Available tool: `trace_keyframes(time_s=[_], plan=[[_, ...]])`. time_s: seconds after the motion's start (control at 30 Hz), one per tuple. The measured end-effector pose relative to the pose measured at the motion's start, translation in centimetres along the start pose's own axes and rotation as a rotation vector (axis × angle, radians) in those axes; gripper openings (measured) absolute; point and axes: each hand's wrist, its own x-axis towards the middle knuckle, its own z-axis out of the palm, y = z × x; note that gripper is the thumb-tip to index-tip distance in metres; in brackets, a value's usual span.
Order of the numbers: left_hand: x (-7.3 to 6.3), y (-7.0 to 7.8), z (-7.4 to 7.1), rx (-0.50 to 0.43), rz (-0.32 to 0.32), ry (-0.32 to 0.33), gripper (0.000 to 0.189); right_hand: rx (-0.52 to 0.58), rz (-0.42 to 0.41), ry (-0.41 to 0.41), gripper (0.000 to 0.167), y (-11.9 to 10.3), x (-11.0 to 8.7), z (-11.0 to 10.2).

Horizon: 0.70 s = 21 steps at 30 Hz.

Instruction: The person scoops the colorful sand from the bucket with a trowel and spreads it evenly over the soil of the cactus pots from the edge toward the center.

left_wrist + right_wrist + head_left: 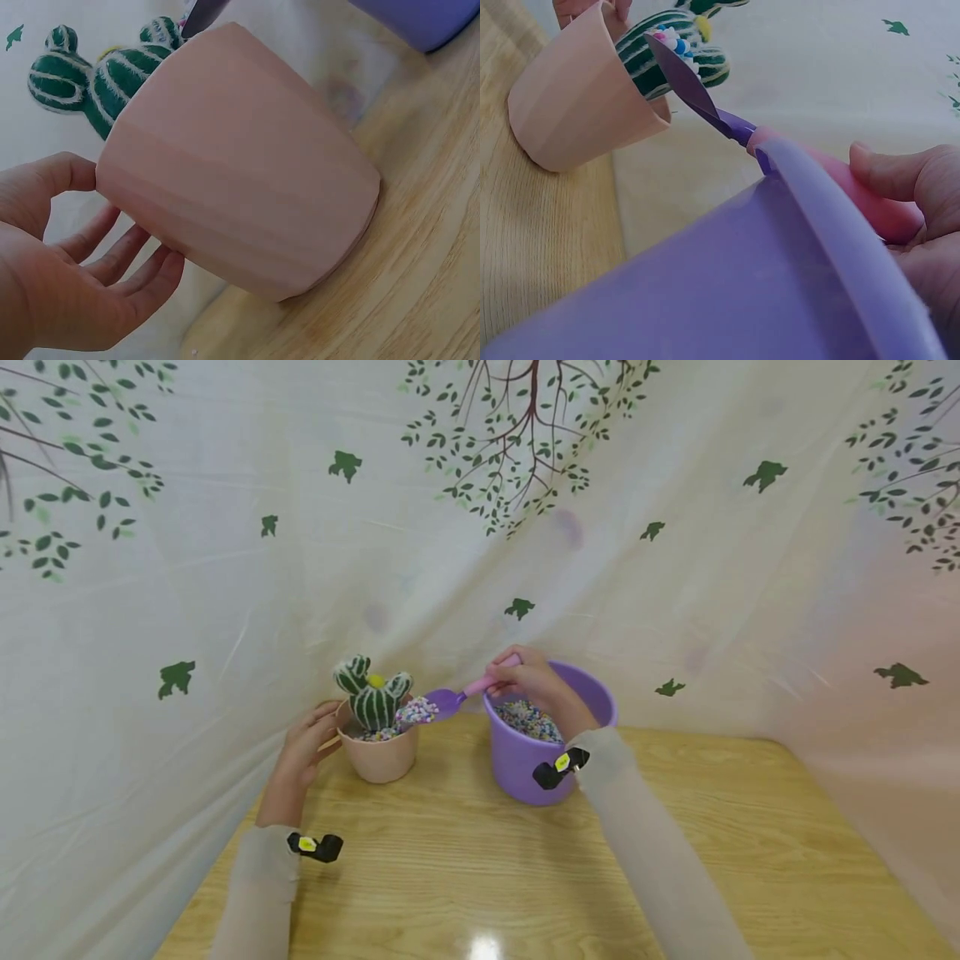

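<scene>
In the head view my left hand (306, 743) rests its fingers against the left side of a pink plant pot (381, 760). Bent fingertips touch the pot's wall and rim in the left wrist view. A green-and-white cactus (375, 706) with a yellow top piece stands in the pot among small coloured beads. My right hand (528, 677) grips the pink handle of a small purple shovel (447, 702). Its blade, heaped with multicoloured beads (417, 711), reaches over the pot's right rim beside the cactus. Below the right hand stands a purple bucket (517, 768) holding more beads.
Both containers stand on a wood-grain table (450, 868). A pale curtain (450, 552) printed with leaves and branches hangs close behind and on both sides. The bucket's rim (832, 217) lies just under the shovel handle.
</scene>
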Motion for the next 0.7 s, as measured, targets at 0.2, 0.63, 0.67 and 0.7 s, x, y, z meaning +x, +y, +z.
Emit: trace_keyframes(time_s=[0.2,0.63,0.67,0.7], plan=[[0.7,0.0,-0.5,0.036,-0.04,-0.034,0.058,-0.057,0.003,0.015,0.01,-0.3,0.2,0.7],[1.5,0.3,-1.1,0.02,-0.082,-0.118,0.059,-0.092,0.043,0.053,0.014,-0.6,0.8,1.8],[1.5,0.3,-1.2,0.021,-0.077,-0.128,0.059,-0.094,0.045,0.053,0.014,-0.6,0.8,1.9],[1.4,0.3,-1.2,0.023,-0.074,-0.131,0.06,-0.096,0.048,0.055,0.014,-0.6,0.9,1.9]])
